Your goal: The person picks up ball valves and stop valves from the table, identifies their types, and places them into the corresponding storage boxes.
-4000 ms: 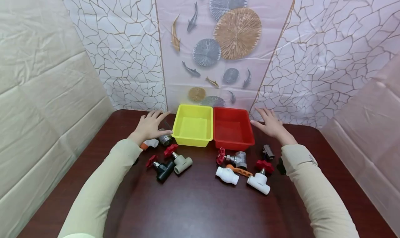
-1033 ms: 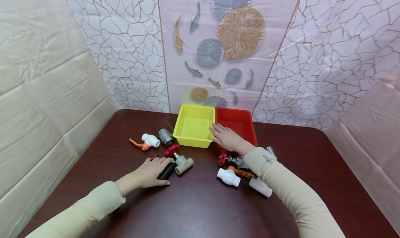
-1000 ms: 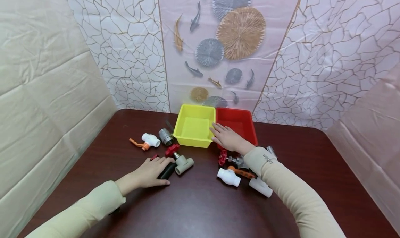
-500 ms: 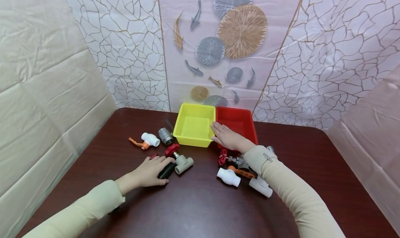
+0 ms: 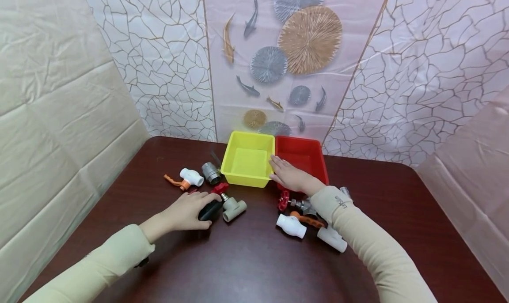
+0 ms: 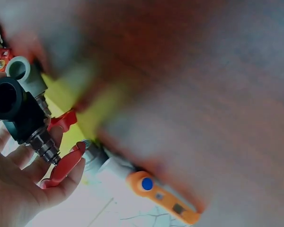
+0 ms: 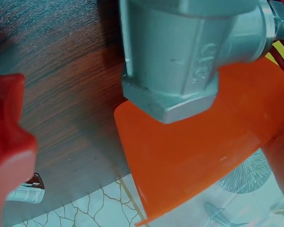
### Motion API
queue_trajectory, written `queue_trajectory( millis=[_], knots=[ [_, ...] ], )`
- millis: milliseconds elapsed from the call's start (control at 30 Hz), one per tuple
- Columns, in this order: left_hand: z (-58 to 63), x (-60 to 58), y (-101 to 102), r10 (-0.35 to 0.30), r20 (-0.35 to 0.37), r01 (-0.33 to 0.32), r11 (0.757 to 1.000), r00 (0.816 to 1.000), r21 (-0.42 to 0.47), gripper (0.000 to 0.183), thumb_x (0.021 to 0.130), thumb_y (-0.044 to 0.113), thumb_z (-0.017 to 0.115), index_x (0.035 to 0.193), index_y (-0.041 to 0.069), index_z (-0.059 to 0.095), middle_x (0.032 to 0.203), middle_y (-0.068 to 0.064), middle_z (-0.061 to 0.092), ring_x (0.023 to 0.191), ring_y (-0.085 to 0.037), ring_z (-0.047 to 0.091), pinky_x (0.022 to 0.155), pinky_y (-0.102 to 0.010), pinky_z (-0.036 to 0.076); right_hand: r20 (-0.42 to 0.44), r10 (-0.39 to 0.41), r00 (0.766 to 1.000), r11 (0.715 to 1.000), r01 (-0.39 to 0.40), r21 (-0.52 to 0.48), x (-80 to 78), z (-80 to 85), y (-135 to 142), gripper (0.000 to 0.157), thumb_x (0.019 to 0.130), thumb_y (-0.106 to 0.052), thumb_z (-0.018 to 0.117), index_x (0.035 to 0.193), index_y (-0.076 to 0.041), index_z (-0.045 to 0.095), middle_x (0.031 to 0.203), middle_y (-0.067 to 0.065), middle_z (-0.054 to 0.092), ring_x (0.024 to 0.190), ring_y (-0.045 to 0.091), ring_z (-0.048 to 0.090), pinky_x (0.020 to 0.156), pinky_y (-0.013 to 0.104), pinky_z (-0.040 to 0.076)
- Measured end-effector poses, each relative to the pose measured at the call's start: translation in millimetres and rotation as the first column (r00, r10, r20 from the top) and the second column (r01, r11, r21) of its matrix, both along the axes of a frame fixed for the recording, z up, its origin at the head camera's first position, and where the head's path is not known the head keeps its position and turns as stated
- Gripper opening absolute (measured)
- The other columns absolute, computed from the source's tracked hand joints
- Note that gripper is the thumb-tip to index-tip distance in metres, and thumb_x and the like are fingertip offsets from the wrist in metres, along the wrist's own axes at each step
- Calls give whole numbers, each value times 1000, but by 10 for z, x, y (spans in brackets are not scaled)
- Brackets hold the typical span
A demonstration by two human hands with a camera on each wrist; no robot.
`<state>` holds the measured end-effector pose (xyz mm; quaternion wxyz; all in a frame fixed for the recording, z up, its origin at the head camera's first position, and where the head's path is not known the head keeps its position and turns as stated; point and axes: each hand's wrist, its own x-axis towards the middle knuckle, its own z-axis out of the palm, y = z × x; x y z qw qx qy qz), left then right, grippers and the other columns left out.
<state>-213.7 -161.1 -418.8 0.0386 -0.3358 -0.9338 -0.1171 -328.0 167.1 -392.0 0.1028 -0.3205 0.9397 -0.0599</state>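
My left hand [image 5: 184,212] grips a black tee-shaped valve [image 5: 210,210] with a red handwheel; the left wrist view shows the valve's black body [image 6: 14,104] and red wheel [image 6: 64,166] within the fingers. Just right of it lies a grey-beige valve [image 5: 234,209], also with a red wheel. My right hand [image 5: 292,176] holds nothing and stretches over the red bin [image 5: 323,161], fingers extended, tips at the right edge of the yellow bin [image 5: 244,180]. Below its wrist sits a metal gate valve [image 5: 306,206], which looms large in the right wrist view.
A white ball valve with orange lever [image 5: 191,177] and a metal valve [image 5: 210,172] lie left of the yellow bin. At right are another white ball valve [image 5: 291,225] with an orange lever and a white tee valve [image 5: 332,239], partly under the sleeve. A patterned cloth hangs behind.
The left hand went from beside the yellow bin to the black valve, gripped it and has shifted it slightly back and left. The right hand moved inward from the red bin's right side, then stayed.
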Motion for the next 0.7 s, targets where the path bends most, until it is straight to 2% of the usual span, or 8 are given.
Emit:
queue_trajectory(
  millis=[200, 367, 600, 700],
  knots=[
    [153, -25, 85, -63, 4, 63, 998, 998, -26, 53, 73, 32, 72, 122, 22, 54, 102, -1, 61, 88, -18, 55, 70, -35, 43, 38, -7, 999, 1000, 7, 1, -7, -7, 0, 68, 100, -40, 39, 151, -4, 12, 159, 14, 5, 147, 30, 4, 118, 46, 17],
    [314, -79, 195, -130, -41, 128, 990, 991, -56, 54, 71, 33, 71, 121, 21, 54, 99, 1, 61, 87, -17, 56, 70, -34, 46, 60, -9, 998, 1000, 10, -16, -10, 15, -9, 69, 99, -39, 39, 151, -4, 11, 160, 13, 2, 147, 30, 3, 117, 47, 17],
    [540, -155, 347, -159, -23, 156, 983, 987, -93, 54, 73, 33, 70, 123, 22, 53, 105, 1, 61, 93, -16, 57, 72, -34, 48, 61, 6, 998, 1000, -6, -11, -26, -11, 10, 69, 100, -38, 38, 151, -4, 8, 159, 15, 3, 147, 31, 2, 118, 47, 16],
    [631, -220, 422, -193, -49, 188, 977, 980, -97, 53, 73, 29, 70, 123, 20, 54, 103, 0, 62, 90, -17, 57, 71, -33, 48, 61, 11, 998, 1000, -10, -11, -37, -20, 20, 69, 100, -38, 37, 152, -5, 6, 159, 15, 3, 147, 31, 1, 118, 46, 16]
  ],
)
